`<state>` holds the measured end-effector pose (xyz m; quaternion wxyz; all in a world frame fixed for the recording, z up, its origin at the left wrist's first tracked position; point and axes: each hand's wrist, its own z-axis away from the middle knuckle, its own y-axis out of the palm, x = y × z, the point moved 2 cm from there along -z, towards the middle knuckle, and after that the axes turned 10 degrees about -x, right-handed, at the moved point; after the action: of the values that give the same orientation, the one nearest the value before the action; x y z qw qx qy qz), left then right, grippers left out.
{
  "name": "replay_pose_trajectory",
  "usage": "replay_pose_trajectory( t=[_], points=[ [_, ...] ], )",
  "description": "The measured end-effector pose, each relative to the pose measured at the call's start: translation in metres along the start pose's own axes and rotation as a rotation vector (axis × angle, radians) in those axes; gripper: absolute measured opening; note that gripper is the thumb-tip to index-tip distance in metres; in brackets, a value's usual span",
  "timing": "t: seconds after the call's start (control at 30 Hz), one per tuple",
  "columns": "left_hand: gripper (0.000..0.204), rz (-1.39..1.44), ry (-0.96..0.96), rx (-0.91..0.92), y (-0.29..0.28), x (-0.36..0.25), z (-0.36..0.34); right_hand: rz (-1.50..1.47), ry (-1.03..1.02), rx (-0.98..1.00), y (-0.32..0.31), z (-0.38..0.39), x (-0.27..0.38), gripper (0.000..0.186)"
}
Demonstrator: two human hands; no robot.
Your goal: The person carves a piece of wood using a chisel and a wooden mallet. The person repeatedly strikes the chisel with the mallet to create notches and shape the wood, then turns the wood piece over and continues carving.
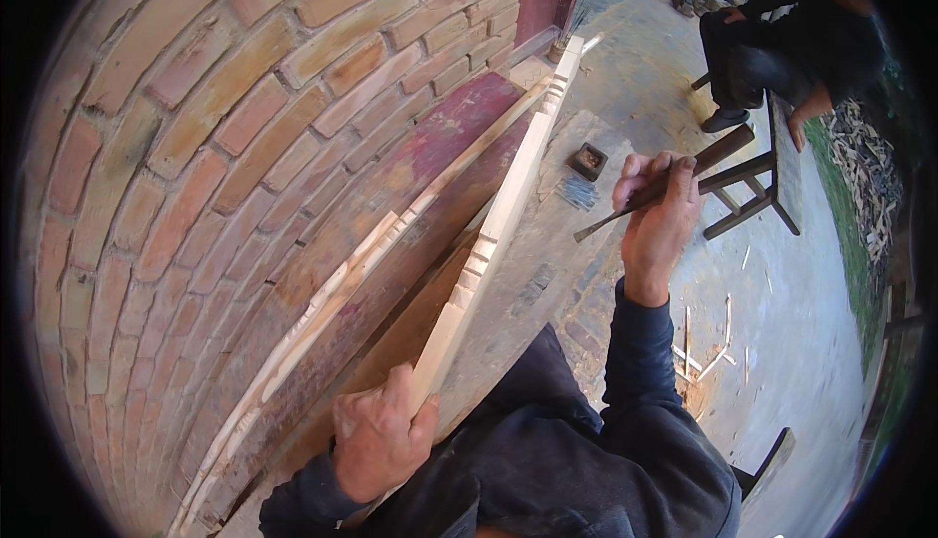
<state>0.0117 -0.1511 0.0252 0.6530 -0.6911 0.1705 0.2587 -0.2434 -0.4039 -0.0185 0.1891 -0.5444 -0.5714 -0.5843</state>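
A long pale wooden beam (513, 191) runs from beside my lap away toward the upper middle. Several notches are cut across it, some halfway along and others at the far end. My left hand (383, 430) is wrapped round its near part. Raised to the right of the beam and apart from it, my right hand (660, 220) grips a chisel (725, 147) by its dark wooden handle. The chisel's thin metal blade points down and left. Left of the beam lies a second, rougher wooden strip (337, 294), also notched, on a worn reddish board.
A brick wall (254, 128) rises close on the left. Beyond the beam are a small dark box (587, 162) and a bundle of nails (577, 193). Another person (801, 40) sits at the upper right by a wooden bench (782, 167). Wood scraps (718, 352) litter the floor.
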Motion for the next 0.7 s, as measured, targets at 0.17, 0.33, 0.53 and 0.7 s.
replay_pose_trajectory(
  t=[0.17, 0.33, 0.53, 0.7],
  points=[
    [0.025, -0.022, -0.054, 0.080, -0.009, 0.010, 0.023, -0.027, 0.149, 0.022, -0.002, 0.001, 0.005, 0.041],
    [0.031, -0.009, -0.069, 0.153, -0.015, 0.036, 0.054, -0.080, 0.193, 0.054, 0.008, 0.004, 0.005, 0.044],
    [0.034, -0.004, -0.035, 0.167, -0.017, 0.039, 0.062, -0.126, 0.240, 0.063, 0.011, 0.007, 0.001, 0.044],
    [0.034, 0.003, -0.071, 0.133, -0.015, 0.027, 0.044, -0.159, 0.250, 0.092, 0.017, 0.011, 0.008, 0.046]
  ],
)
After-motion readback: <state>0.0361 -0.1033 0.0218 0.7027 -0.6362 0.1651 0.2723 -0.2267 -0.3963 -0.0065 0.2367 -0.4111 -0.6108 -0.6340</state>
